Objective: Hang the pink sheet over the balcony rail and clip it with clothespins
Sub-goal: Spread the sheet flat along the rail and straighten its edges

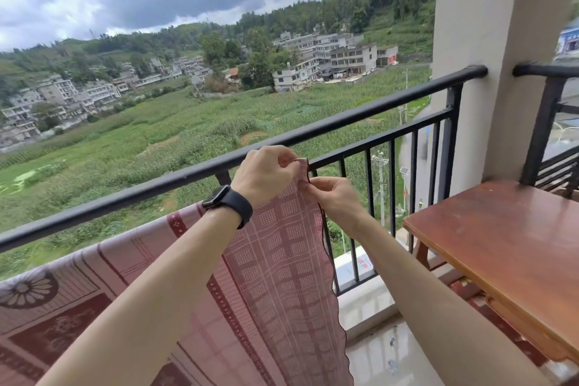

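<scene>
Both hands are pinched on the top corner of the pink sheet (pixel 282 260), right at the edge w/ the dark trim. Left hand (pixel 266 175) holds the corner tip up near the rail (pixel 360 116); right hand (pixel 335 197) pinches the side hem just below it, so they're almost touching. The corner sits just on the near side of the rail and about level w/ it, so imo the next move is up and over, away from the body.

Rest of the sheet runs off to the left along the rail, seemingly draped on it there, and hangs down on the balcony side; can't tell how much is over the far side. Long axis follows the rail, which slopes up to the right in the view.

No clothespins visible anywhere, so clipping looks not started. Wooden tabletop (pixel 501 244) is near on the right, bare as far as I can see. Tiled floor (pixel 385 351) below, pillar (pixel 476 41) at the rail's right end, plenty of free rail btw hands and pillar.
</scene>
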`<move>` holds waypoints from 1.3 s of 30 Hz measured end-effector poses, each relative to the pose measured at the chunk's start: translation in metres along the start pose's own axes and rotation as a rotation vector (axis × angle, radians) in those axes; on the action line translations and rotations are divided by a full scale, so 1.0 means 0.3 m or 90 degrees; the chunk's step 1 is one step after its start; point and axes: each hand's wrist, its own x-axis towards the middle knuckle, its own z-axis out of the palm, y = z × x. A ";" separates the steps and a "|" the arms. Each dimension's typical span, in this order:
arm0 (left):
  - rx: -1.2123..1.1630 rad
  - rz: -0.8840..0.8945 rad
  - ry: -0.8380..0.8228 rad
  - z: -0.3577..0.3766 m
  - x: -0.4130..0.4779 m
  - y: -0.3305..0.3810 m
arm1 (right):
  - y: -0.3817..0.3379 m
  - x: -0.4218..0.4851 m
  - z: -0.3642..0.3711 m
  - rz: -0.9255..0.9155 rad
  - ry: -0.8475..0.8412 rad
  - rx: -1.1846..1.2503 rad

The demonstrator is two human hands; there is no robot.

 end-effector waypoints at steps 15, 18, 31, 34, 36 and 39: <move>0.076 0.025 0.005 0.029 0.002 0.022 | 0.065 -0.016 -0.009 0.006 0.041 0.079; 0.215 0.024 0.063 0.029 -0.041 -0.009 | 0.069 -0.020 0.016 -0.002 0.083 0.085; 0.124 -0.018 0.127 0.087 -0.043 0.023 | 0.041 -0.063 0.032 -0.015 0.184 -0.010; 0.169 0.066 0.120 0.078 -0.073 0.005 | 0.015 -0.104 0.038 -0.022 0.217 -0.089; 0.186 0.137 0.131 0.067 -0.106 0.003 | -0.006 -0.160 0.023 -0.025 0.256 -0.153; 0.142 0.243 0.225 0.084 -0.205 0.011 | -0.024 -0.304 -0.002 -0.049 0.326 -0.260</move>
